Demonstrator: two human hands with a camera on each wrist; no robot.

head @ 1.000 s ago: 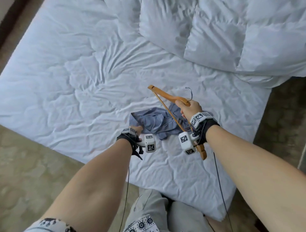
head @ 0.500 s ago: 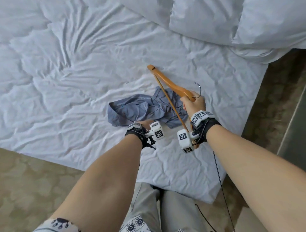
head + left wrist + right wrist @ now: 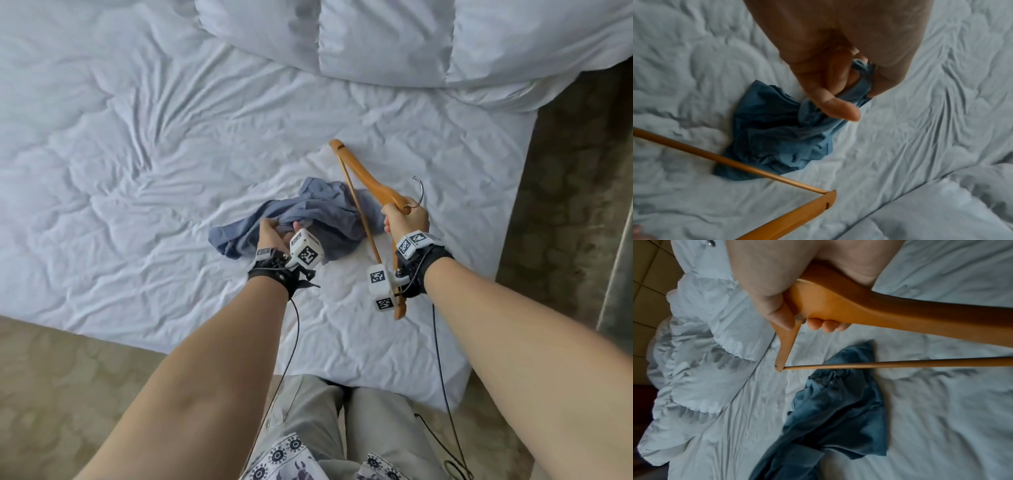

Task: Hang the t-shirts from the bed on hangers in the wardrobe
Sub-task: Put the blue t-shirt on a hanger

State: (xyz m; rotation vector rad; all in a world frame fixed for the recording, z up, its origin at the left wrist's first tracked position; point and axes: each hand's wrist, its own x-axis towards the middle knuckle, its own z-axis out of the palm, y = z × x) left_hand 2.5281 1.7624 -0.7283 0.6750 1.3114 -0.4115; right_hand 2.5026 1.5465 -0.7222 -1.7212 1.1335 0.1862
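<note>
A crumpled blue t-shirt (image 3: pixel 308 219) lies on the white bed sheet (image 3: pixel 137 171) near the bed's front edge. My left hand (image 3: pixel 279 231) pinches a fold of the t-shirt (image 3: pixel 781 134) between thumb and fingers, lifting that part slightly. My right hand (image 3: pixel 406 219) grips a wooden hanger (image 3: pixel 366 178) at its middle, just below the metal hook (image 3: pixel 418 192). The hanger (image 3: pixel 859 311) hangs tilted above the t-shirt (image 3: pixel 838 410), its bar crossing over the cloth's right side. The hanger (image 3: pixel 777 175) also shows in the left wrist view, in front of the shirt.
A puffy white duvet (image 3: pixel 411 41) is bunched at the far side of the bed. Patterned carpet (image 3: pixel 565 205) runs along the bed's right side and in front of it. My legs stand against the bed's front edge.
My left hand has reached forward from the t-shirt's near edge and taken hold of its cloth. The right hand still holds the hanger, now closer over the shirt.
</note>
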